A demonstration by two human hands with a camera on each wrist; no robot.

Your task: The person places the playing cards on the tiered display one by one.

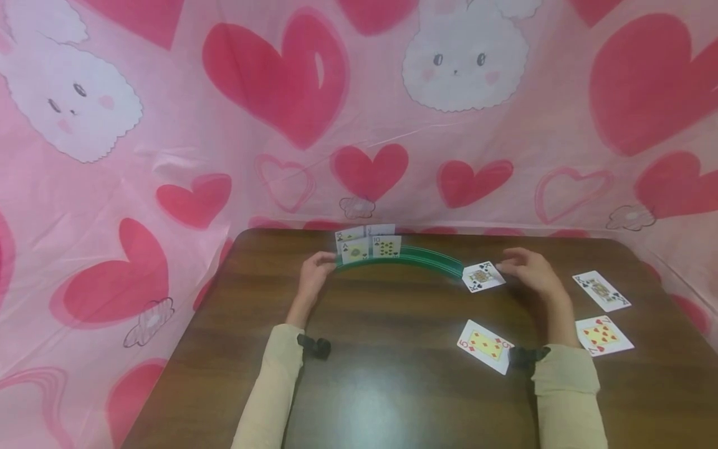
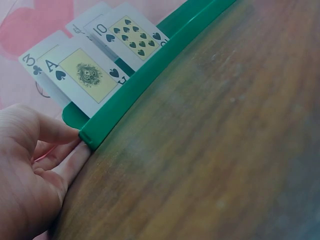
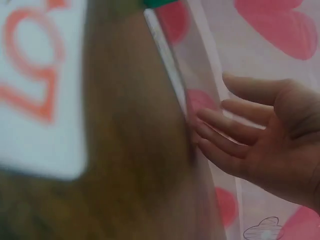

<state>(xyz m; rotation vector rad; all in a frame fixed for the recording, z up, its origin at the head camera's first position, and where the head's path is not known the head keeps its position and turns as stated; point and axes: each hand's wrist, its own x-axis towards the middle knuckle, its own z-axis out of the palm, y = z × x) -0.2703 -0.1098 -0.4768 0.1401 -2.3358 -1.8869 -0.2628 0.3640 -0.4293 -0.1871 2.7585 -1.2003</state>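
My left hand [image 1: 316, 274] is at the left end of a curved green card holder [image 2: 150, 82], finger and thumb pinching its tip. In the holder's front row stand the ace of spades [image 2: 89, 75] and the ten of spades [image 2: 132, 39]. Behind them show the three of clubs [image 2: 31, 57] and a mostly covered card [image 2: 92, 17]. A black-suited king [image 1: 482, 276] lies face up by the holder's right end. Just right of that king is my right hand [image 1: 530, 269], fingers loosely extended with nothing held.
The five of diamonds [image 1: 485, 347] lies on the brown table [image 1: 392, 324] beside the right wrist. Further right are another black-suited king [image 1: 602, 290] and the seven of hearts [image 1: 604, 335], partly behind the right forearm. A pink heart-printed cloth [image 1: 252, 118] hangs behind the table.
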